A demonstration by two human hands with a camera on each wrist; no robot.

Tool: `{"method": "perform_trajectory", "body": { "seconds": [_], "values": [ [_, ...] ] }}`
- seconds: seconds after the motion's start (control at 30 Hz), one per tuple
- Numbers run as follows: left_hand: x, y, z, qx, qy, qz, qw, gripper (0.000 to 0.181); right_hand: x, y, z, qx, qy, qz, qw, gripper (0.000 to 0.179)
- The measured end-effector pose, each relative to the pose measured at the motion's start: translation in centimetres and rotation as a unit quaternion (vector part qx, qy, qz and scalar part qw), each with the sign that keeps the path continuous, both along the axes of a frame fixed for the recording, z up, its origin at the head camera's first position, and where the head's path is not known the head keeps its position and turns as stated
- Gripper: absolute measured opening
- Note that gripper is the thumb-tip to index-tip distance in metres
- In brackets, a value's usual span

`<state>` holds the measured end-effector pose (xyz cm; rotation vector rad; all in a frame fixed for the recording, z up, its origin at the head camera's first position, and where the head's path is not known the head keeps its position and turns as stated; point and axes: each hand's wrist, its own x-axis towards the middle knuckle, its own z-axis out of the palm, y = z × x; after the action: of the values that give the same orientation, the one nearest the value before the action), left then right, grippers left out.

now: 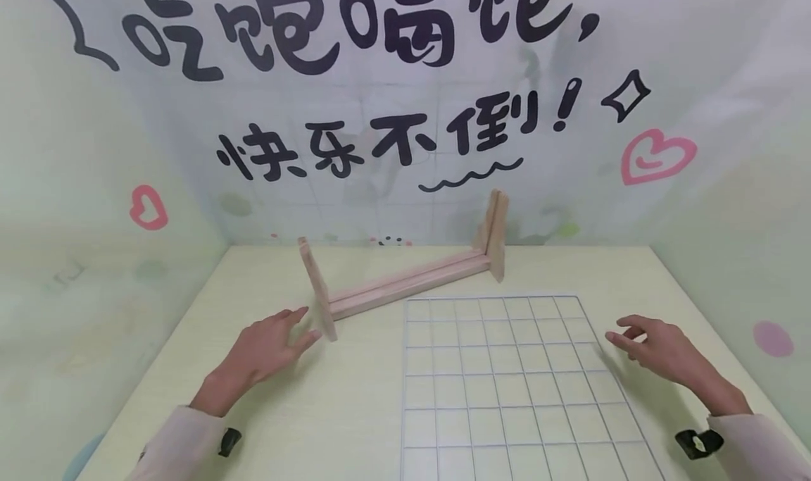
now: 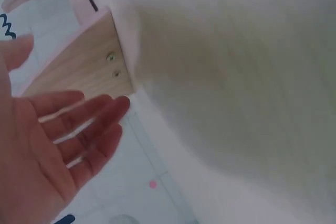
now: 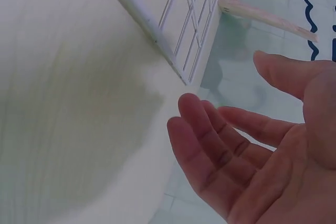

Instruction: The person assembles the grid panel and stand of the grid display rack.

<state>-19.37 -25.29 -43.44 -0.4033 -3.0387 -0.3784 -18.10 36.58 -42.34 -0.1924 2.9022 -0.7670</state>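
A wooden stand (image 1: 412,285) rests on the table, two upright end panels joined by a long crossbar. My left hand (image 1: 262,347) is beside its near left end panel (image 1: 319,291), fingers extended and thumb apart. In the left wrist view that panel (image 2: 86,56) shows two screws, and the fingers (image 2: 100,153) hold nothing. To the right of the stand lies a white wire grid (image 1: 465,375), flat on the table. Off its right edge hovers my right hand (image 1: 665,347), fingers loosely bent. The right wrist view shows its fingers (image 3: 197,148) bare near the grid corner.
The pale table (image 1: 317,410) is enclosed by printed cloth at the back (image 1: 355,206) and both sides. The stand's far right end panel (image 1: 497,238) rises close to the back cloth. A dark wrist strap (image 1: 698,444) shows by the right sleeve.
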Motion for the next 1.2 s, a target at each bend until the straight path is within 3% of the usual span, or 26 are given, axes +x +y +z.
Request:
{"method": "perform_trajectory", "body": {
  "seconds": [0.2, 0.33, 0.47, 0.7, 0.9, 1.0, 1.1, 1.2],
  "values": [
    [0.0, 1.9, -0.6, 0.071, -0.085, 0.051, 0.9925, 0.068, 0.0, 0.1, -0.1, -0.068, -0.108, -0.016, 0.9917, 0.064],
    [-0.1, 3.0, -0.4, 0.123, -0.134, 0.054, 0.9818, 0.077, 0.1, 0.3, -0.1, -0.128, -0.162, -0.011, 0.9784, 0.06],
    [0.2, 3.8, -0.1, 0.157, -0.161, 0.064, 0.9723, 0.08, 0.2, 0.4, 0.1, -0.159, -0.195, -0.014, 0.9679, 0.058],
    [1.4, 5.3, -0.3, 0.176, -0.215, 0.096, 0.9558, 0.06, 0.3, 0.1, -0.3, -0.157, -0.206, -0.019, 0.9658, 0.058],
    [2.0, 6.9, -0.2, 0.216, -0.269, 0.057, 0.9369, 0.059, 0.5, -0.3, -0.9, -0.144, -0.201, -0.031, 0.9684, 0.056],
    [2.0, 7.4, -0.2, 0.252, -0.28, 0.059, 0.9245, 0.055, 0.6, -0.4, -1.3, -0.143, -0.192, -0.029, 0.9705, 0.057],
    [2.1, 7.9, -0.3, 0.284, -0.291, 0.081, 0.9099, 0.044, 0.8, -0.5, -1.6, -0.142, -0.184, -0.031, 0.9722, 0.058],
    [2.1, 8.6, -0.7, 0.291, -0.283, 0.093, 0.9092, 0.037, 0.9, -0.4, -1.6, -0.14, -0.174, -0.033, 0.9743, 0.057]
  ]
}}
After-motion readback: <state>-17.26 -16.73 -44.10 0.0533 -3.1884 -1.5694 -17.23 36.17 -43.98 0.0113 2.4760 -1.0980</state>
